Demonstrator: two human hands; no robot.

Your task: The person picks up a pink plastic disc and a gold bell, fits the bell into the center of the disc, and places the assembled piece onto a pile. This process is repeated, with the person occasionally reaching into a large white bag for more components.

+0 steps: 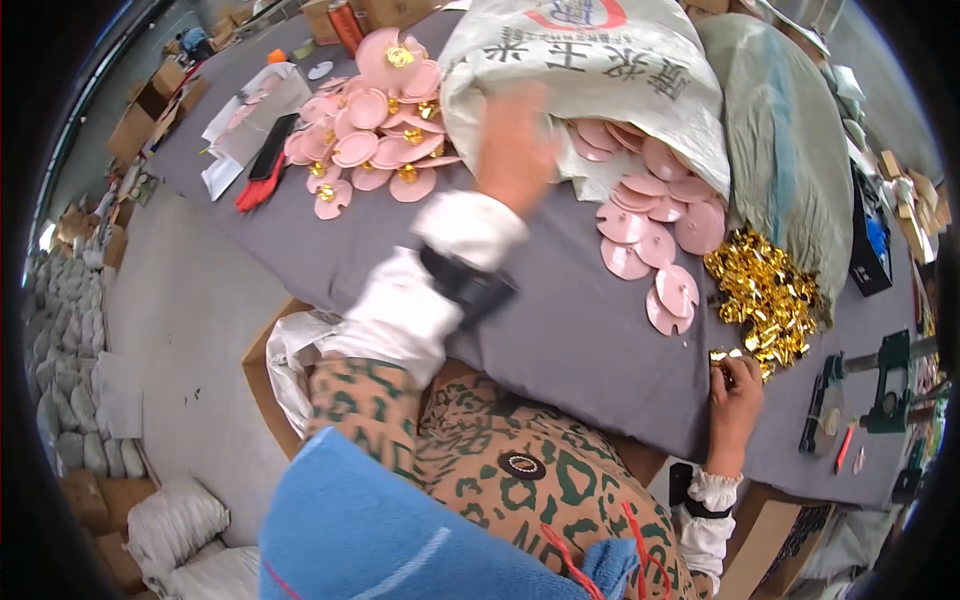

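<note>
My left hand [517,150] is smeared by motion in front of the mouth of a white woven sack [630,85]; its fingers cannot be made out. Pink round plastic discs [655,245] spill from the sack onto the grey-covered table [590,345]. On the right, my right hand [735,410] has its fingers curled around gold metallic pieces [727,357] at the near edge of a heap of the same shiny pieces [765,300]. Farther left is a pile of pink discs [365,125], several with gold pieces fixed on them.
A black phone [273,148] lies on a red item left of the disc pile. A second, greenish sack [780,130] stands behind the gold heap. At the right are a green hand press [890,380] and a red pen-like stick [845,447]. Cardboard boxes [265,375] stand below the table edge.
</note>
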